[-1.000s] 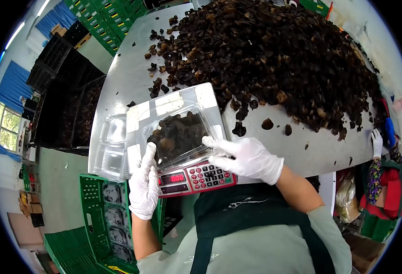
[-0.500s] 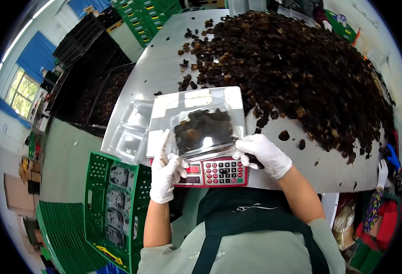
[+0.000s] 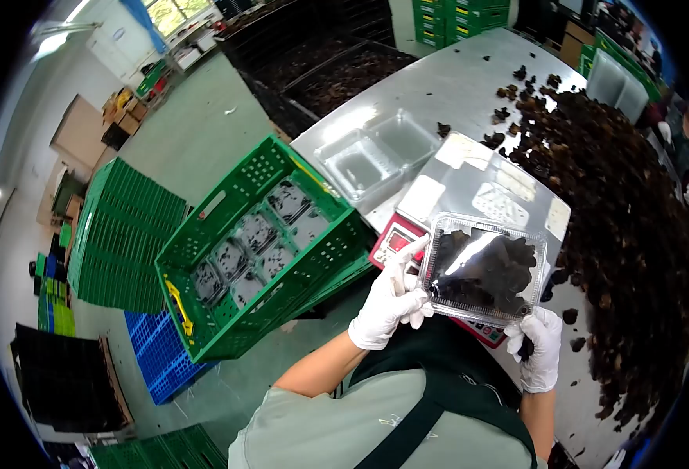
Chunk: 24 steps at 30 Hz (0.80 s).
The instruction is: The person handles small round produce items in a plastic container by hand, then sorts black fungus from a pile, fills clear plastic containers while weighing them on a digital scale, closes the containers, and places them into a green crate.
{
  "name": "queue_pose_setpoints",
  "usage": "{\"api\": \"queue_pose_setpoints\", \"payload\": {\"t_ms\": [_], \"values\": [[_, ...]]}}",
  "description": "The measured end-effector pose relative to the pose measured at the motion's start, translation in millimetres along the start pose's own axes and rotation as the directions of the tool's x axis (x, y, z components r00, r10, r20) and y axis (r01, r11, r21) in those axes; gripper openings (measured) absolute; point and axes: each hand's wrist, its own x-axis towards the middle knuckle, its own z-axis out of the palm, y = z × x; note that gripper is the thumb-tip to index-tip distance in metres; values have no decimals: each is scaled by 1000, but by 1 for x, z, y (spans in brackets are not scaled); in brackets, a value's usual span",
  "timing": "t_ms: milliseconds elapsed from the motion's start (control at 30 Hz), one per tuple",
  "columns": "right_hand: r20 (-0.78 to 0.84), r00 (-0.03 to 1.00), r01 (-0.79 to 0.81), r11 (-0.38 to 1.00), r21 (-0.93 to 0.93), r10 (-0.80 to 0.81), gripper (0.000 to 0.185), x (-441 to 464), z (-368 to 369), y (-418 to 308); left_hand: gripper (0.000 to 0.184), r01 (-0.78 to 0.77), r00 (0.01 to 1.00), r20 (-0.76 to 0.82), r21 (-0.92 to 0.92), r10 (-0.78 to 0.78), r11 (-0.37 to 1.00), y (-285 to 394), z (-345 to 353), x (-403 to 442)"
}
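Note:
A clear plastic box (image 3: pixel 481 270) full of dark brown pieces, its lid closed over them, is held between my gloved hands, above the front of a scale (image 3: pixel 489 184). My left hand (image 3: pixel 391 301) pinches its left edge, fingers bent. At the lower right corner my right hand (image 3: pixel 538 344) grips the box, with a dark piece showing by its fingers. The scale's red keypad is partly covered by the box. To the left on the table lies an empty open clear box (image 3: pixel 372 160).
A green crate (image 3: pixel 254 203) with several filled clear boxes (image 3: pixel 243 234) stands left of the table (image 3: pixel 415 86). Stacked green crates (image 3: pixel 125 234) are beyond it. A large dark heap (image 3: pixel 626 234) covers the table's right side. Black bins (image 3: pixel 344 70) stand behind.
The view has turned left toward the green crate. The filled box has come off the scale's plate toward me, still in both hands. My right hand has shifted to its lower corner.

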Motion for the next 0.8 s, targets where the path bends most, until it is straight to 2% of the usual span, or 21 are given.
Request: {"api": "queue_pose_setpoints", "payload": {"t_ms": [133, 167, 233, 267, 300, 333, 367, 400, 433, 500, 533, 567, 633, 667, 700, 767, 800], "values": [[102, 994, 41, 997, -64, -34, 25, 9, 27, -11, 92, -103, 995, -12, -11, 103, 995, 9, -25, -20], [169, 985, 55, 995, -84, -40, 25, 11, 34, -14, 96, -57, 998, 39, 34, 56, 998, 20, -34, -27], [296, 952, 120, 984, -130, -77, 27, 17, 48, -17, 103, -141, 987, 130, 421, 94, 896, 34, -78, -29], [360, 933, 93, 978, -187, -20, 22, 21, 55, -23, 113, -131, 991, 76, 321, 113, 938, 40, -88, -28], [418, 907, 71, 967, -245, 40, 18, 25, 63, -31, 122, -107, 993, -8, 321, 116, 941, 43, -103, -29], [473, 875, 92, 924, -372, 103, 17, 28, 76, -41, 123, -101, 994, 70, 223, 87, 970, 41, -118, -28], [573, 817, 190, 905, -379, 68, 16, 34, 86, -41, 124, -85, 987, 150, 125, 66, 988, 40, -129, -26], [602, 793, 196, 897, -397, 93, 15, 37, 94, -36, 124, -46, 987, 161, 141, 23, 989, 44, -118, -25], [636, 762, 203, 887, -415, 123, 15, 41, 101, -32, 109, -85, 990, 125, 168, 65, 982, 40, -121, -29], [650, 746, 195, 886, -421, 144, 16, 44, 112, -28, 90, 50, 996, 69, 167, -63, 985, 43, -134, -39], [622, 770, 187, 879, -438, 146, 17, 45, 113, -25, 76, 21, 996, 84, 131, -32, 991, 39, -144, -41], [590, 794, 177, 871, -458, 149, 18, 48, 115, -24, 74, 17, 995, 96, 104, -27, 994, 36, -151, -45], [593, 774, 147, 849, -508, 221, 18, 50, 125, -27, 71, 58, 997, 41, 97, -62, 994, 32, -160, -50], [502, 813, 11, 855, -519, 294, 16, 50, 136, -30, 68, -13, 1000, -15, 130, 15, 991, 33, -161, -51], [404, 837, -126, 848, -515, 369, 15, 50, 145, -31, 64, -13, 993, -111, 156, 31, 988, 41, -164, -57], [436, 848, -66, 877, -475, 300, 16, 53, 154, -27, 61, -23, 970, -231, 203, 71, 979, 60, -186, -77], [441, 852, -54, 885, -462, 283, 18, 52, 153, -31, 61, -76, 951, -274, 235, 142, 969, 72, -205, -86]]}}
